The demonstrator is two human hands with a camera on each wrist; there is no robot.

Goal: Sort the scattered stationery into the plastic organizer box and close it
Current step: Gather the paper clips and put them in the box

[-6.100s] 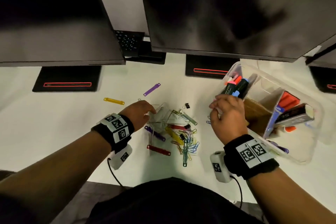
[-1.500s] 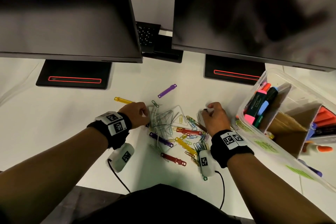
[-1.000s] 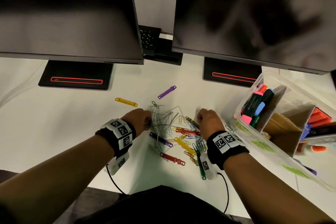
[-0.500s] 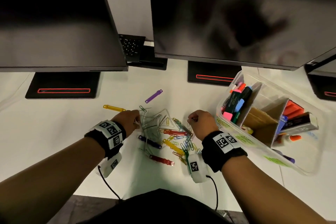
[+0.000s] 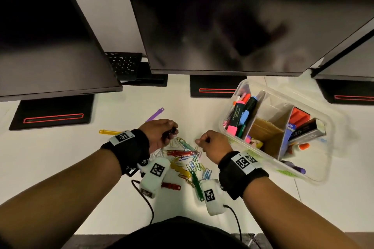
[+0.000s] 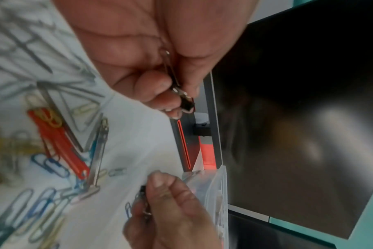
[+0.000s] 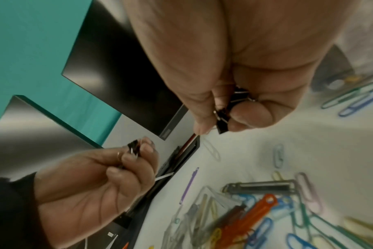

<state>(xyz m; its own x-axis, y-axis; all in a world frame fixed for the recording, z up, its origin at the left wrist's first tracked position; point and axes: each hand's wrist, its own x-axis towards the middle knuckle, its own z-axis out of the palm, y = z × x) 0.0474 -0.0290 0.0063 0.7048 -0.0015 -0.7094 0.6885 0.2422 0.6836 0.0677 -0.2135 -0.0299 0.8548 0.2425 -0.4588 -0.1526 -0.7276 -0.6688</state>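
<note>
Hands now lifted off the desk (image 5: 60, 157) compared with half a second ago, when both were down at the pile: left hand (image 5: 159, 133) pinches a small black binder clip (image 6: 186, 104) and right hand (image 5: 212, 143) grips more black binder clips (image 7: 222, 116). Paper clip pile (image 5: 188, 159) lies mid-desk toward the near edge, plastic organizer box (image 5: 315, 178) open at the right side. Clips look picked, so likely next is dropping them in a compartment; most of the pile is unsorted, lid not yet closed.
</note>
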